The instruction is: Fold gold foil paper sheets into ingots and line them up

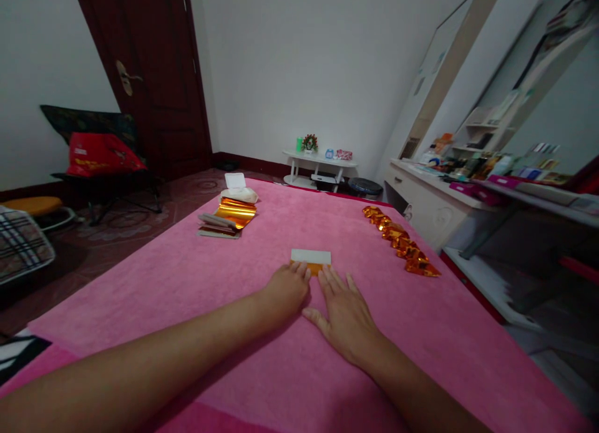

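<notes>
A small sheet of paper (311,257), pale along its far part with a gold foil band nearer me, lies flat on the pink cloth (262,370). My left hand (289,288) rests at its near left edge, fingers curled together over the gold band; whether they pinch the paper is hidden. On the right edge, my right hand (344,308) lies flat with its fingers stretched out and the thumb apart, the fingertips touching the foil. Gold foil sheets (237,213) sit beside a stack of papers (218,226) at the far left. Several folded gold pieces (397,238) form a row at the right.
Behind the foil sheets are a whitish bundle (239,196) and a white box (234,180). A low white table (322,160) stands by the back wall. To the right is a cluttered dresser (421,189); at the left, a chair holds a red bag (103,155).
</notes>
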`<act>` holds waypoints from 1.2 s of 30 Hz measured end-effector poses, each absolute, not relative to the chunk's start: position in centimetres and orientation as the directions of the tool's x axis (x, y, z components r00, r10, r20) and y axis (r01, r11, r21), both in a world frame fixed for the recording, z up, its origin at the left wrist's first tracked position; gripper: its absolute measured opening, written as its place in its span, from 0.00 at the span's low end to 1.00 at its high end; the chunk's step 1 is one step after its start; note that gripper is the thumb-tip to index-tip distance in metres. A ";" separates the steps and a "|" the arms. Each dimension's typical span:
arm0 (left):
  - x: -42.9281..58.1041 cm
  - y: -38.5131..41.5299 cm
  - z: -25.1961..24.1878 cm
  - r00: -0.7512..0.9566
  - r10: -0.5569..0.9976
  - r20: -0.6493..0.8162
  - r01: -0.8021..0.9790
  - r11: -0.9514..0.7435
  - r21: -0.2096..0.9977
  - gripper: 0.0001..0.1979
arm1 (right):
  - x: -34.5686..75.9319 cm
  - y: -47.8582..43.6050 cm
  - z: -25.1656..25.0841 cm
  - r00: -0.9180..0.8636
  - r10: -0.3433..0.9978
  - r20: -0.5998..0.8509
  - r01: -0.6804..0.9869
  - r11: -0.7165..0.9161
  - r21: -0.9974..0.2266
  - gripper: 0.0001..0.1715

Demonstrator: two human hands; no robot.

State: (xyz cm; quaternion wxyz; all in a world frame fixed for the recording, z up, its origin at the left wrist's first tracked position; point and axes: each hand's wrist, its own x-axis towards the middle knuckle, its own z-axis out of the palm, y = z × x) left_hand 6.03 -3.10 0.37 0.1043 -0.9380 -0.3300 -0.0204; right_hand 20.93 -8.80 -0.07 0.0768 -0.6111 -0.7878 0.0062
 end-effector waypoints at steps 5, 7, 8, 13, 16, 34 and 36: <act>2.8 -2.5 -0.2 0.762 0.632 0.139 0.647 -0.749 -0.139 0.21 | 20.9 -8.8 -0.1 -0.224 0.969 0.106 0.966 0.236 -0.109 0.47; 1.4 -2.5 0.2 0.727 0.669 0.155 0.686 -0.718 -0.119 0.22 | 20.9 -8.8 -0.1 -0.221 0.970 0.100 0.966 0.232 -0.117 0.47; 0.9 -2.6 0.6 0.718 0.677 0.162 0.695 -0.710 -0.112 0.22 | 20.9 -8.8 -0.1 -0.221 0.970 0.101 0.965 0.232 -0.120 0.47; 0.6 -2.7 3.6 0.675 0.729 0.118 0.737 -0.659 -0.148 0.10 | 21.0 -8.8 -0.2 -0.229 0.966 0.118 0.962 0.243 -0.122 0.47; 2.0 -3.0 4.2 0.697 0.672 0.250 0.708 -0.700 -0.093 0.15 | 21.0 -8.9 -0.3 -0.236 0.963 0.131 0.962 0.251 -0.108 0.47; 3.1 -2.4 -1.2 0.757 0.620 0.206 0.614 -0.783 0.099 0.27 | 17.9 -9.4 1.1 -0.212 0.958 0.191 0.960 0.241 -0.141 0.59; 3.2 -2.0 -1.5 0.757 0.629 0.176 0.623 -0.776 0.095 0.28 | 15.9 -9.0 1.3 -0.322 0.934 0.156 0.892 0.355 -0.279 0.61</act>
